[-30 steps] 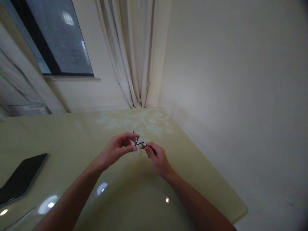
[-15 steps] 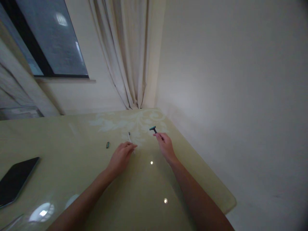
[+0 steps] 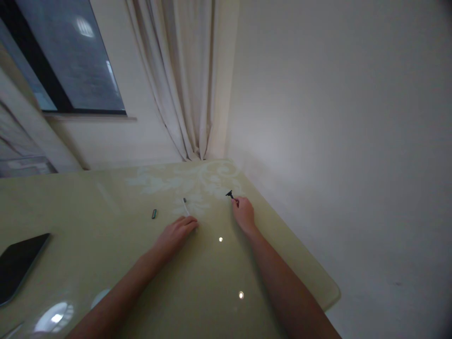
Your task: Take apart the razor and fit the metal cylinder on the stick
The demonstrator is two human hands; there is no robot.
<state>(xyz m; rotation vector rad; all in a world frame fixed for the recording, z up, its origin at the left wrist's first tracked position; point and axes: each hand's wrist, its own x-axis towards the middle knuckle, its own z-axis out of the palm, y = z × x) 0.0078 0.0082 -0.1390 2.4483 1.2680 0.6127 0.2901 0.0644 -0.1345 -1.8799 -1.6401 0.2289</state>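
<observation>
My right hand (image 3: 243, 213) is closed around the handle of a razor (image 3: 229, 194), its dark head pointing up and away, just above the table. Over the lower end of a white toothbrush (image 3: 186, 207) lies my left hand (image 3: 179, 230), its fingers bent together on the handle. The dark bristle end of that brush points away from me, and its lower handle is hidden under the fingers. Left of the brush, a small dark rectangular piece with a greenish middle (image 3: 154, 214) rests on the table.
The glossy yellowish table (image 3: 197, 292) meets a wall (image 3: 318, 141) on its right side. A black tablet-like device (image 3: 23, 263) lies at the left. Curtains (image 3: 192, 94) and a window (image 3: 88, 61) stand behind the table's far edge.
The razor has turned in my right hand, so its green strip no longer shows, and it sits lower. My left fingers have drawn in over the toothbrush handle. The view has shifted slightly right.
</observation>
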